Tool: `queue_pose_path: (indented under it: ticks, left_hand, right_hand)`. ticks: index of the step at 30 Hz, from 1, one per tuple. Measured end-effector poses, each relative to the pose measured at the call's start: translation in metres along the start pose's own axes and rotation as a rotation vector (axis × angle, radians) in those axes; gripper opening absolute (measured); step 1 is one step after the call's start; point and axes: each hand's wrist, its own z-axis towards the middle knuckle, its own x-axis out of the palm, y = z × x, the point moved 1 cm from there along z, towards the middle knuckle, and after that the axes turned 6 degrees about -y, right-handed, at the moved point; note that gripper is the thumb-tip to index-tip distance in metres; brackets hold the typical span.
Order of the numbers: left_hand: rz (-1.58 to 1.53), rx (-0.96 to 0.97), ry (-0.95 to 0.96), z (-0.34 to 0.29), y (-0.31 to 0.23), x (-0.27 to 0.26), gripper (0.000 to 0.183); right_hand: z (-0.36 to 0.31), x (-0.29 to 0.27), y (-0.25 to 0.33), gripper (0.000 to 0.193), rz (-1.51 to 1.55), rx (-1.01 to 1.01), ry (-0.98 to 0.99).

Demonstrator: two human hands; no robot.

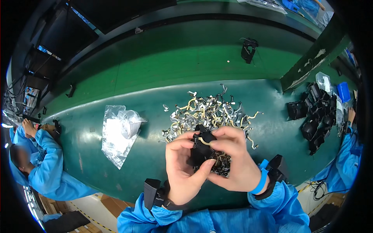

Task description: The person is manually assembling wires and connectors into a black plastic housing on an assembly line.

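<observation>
Both hands are close together over the near middle of the bench, around a black plastic housing (199, 153). My left hand (179, 171) grips its left side, thumb stretched across the lower edge. At its right side is my right hand (240, 165), fingers closed on the housing, one fingertip at the end of a short yellowish cable (203, 141). That cable curves across the upper face of the housing. Just beyond the hands spreads a loose pile of short cables (202, 112) with small white connectors. Small dark pieces (222, 163) show behind the hands.
Clear plastic bags (116, 136) lie to the left. Black housings (316, 114) are heaped at the right, beside a blue box (343, 92). Another black part (248, 50) sits on the far green surface, near a post (314, 58). Co-workers sit left (42, 163) and right (347, 165).
</observation>
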Motion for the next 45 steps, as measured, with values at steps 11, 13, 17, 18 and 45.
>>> queue_pose_path:
  ticks: [11, 13, 17, 18, 45]
  left_hand:
    - [0.490, 0.281, 0.143, 0.001, 0.001, 0.003, 0.047]
    - [0.536, 0.295, 0.173, 0.004, 0.000, 0.004, 0.047]
    - [0.552, 0.260, 0.209, 0.004, 0.001, 0.004, 0.047]
    - [0.491, 0.206, 0.219, 0.004, 0.002, 0.003, 0.048]
    - [0.417, 0.211, 0.183, 0.009, -0.003, -0.011, 0.051]
  right_hand:
    - [0.008, -0.039, -0.002, 0.016, 0.255, 0.461, -0.006]
    - [0.010, -0.045, -0.001, 0.015, 0.141, 0.382, 0.049]
    - [0.007, -0.042, -0.004, 0.016, -0.020, 0.231, -0.006]
    - [0.008, -0.039, -0.005, 0.018, -0.123, 0.098, -0.069]
    - [-0.006, -0.013, -0.002, 0.028, 0.291, 0.255, -0.171]
